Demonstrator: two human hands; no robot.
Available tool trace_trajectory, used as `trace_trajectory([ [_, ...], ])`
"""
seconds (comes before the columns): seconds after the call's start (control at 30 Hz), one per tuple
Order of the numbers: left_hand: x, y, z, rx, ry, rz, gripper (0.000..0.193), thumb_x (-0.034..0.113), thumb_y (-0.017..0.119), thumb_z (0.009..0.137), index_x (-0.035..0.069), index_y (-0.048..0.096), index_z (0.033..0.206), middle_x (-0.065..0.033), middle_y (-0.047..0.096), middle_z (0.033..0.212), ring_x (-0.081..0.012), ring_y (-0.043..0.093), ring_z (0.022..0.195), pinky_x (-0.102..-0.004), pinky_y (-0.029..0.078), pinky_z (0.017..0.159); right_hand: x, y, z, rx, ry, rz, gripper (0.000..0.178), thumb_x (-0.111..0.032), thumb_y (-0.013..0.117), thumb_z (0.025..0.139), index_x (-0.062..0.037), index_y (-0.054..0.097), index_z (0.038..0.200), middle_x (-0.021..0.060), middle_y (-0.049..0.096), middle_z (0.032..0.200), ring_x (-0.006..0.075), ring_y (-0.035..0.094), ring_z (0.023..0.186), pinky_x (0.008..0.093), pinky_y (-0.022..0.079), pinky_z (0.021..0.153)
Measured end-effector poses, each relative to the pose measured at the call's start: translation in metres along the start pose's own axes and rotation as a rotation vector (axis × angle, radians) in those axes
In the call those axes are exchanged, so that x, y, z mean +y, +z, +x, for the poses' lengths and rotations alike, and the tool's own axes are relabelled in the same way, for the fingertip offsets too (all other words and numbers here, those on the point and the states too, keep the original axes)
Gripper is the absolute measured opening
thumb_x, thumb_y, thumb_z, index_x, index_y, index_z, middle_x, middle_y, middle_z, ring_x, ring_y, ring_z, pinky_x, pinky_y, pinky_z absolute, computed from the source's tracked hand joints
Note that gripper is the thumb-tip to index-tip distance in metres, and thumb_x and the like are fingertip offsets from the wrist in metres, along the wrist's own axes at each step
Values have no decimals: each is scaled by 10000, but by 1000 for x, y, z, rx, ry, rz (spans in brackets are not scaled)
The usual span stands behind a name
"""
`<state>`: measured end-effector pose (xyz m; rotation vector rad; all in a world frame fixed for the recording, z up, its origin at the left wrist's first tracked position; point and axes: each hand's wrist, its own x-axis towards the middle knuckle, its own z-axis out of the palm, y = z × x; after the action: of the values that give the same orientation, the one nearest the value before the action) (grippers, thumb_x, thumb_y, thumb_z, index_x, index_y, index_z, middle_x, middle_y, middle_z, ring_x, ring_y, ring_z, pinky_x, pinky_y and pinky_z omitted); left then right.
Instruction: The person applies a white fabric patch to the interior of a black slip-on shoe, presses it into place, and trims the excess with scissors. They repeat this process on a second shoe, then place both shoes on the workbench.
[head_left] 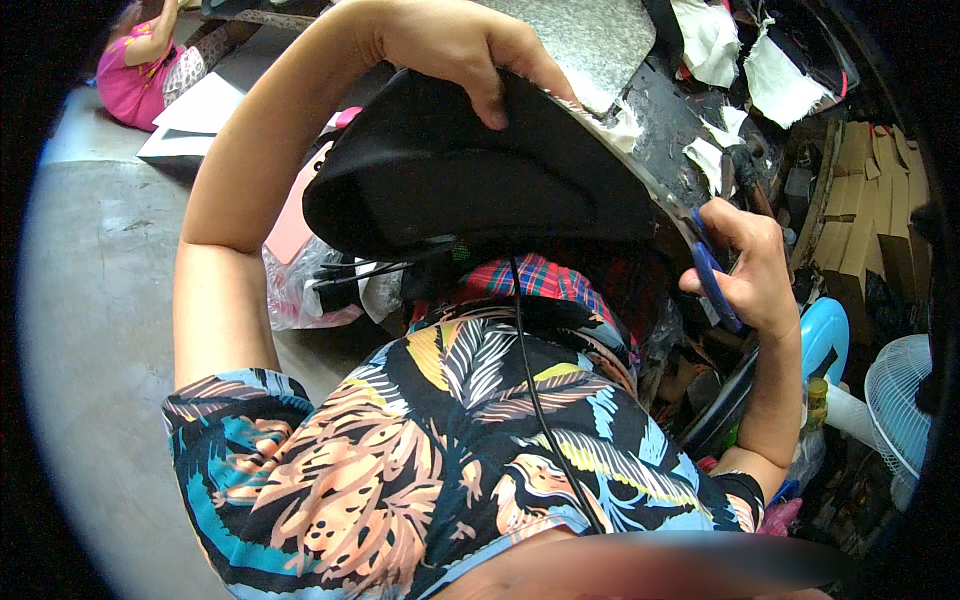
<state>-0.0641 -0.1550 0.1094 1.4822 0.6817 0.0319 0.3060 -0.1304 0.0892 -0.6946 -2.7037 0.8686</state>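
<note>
The black cloth (480,180) was held up in front of the flowered shirt (400,440), its long axis running side to side across the shirt. The left hand (450,45) pinched its far edge between thumb and fingers, probably to steady it. Ahead and right of the shirt, the right hand (755,265) curled thumb and fingers around blue-handled scissors (715,285), blades pointing forward-left, seemingly to follow that edge.

This looks like a workshop: blue-handled scissors (712,285) work at three o'clock, ragged white scraps (785,85) litter a dark work surface (662,142) toward two, flattened cardboard (858,215) stacks near three, and a co-worker (132,78) sits low at ten on bare grey floor (110,300).
</note>
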Motion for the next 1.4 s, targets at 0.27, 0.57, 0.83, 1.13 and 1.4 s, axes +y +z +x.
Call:
trace_trajectory([
  [0.27,-2,-3,2,-2,-1,33,559,-76,645,846,-53,523,1391,-104,635,1327,-174,558,1183,-298,417,1055,-6,-2,7,-40,71,-37,590,-502,844,680,0,557,798,111,439,637,260,460,556,362,375,546],
  [0.57,2,-10,6,69,88,-10,565,-55,669,825,-46,542,1376,-109,661,1273,-179,589,1129,-306,449,1026,9,5,8,126,208,265,343,-288,819,820,-28,605,886,-3,542,668,60,532,602,229,387,531],
  [0.83,-32,-50,25,1073,443,-285,707,96,708,882,48,361,1496,-155,611,1271,-187,676,1021,-298,586,828,26,10,4,548,66,721,436,-465,670,959,-36,591,970,-18,531,697,60,498,583,198,346,545],
  [1.13,-41,-32,43,1627,302,1178,683,213,742,802,54,493,1418,-258,542,1272,-427,540,1205,-478,462,1021,20,27,-15,553,168,726,336,-356,707,951,-44,586,966,-22,541,687,52,513,569,189,355,535],
  [1.4,-2,34,76,616,81,1300,418,254,787,782,47,671,1126,-145,668,1099,-313,596,1103,-412,496,947,21,29,-19,513,173,732,324,-314,738,926,-34,582,974,-14,544,718,53,525,580,191,383,535],
])
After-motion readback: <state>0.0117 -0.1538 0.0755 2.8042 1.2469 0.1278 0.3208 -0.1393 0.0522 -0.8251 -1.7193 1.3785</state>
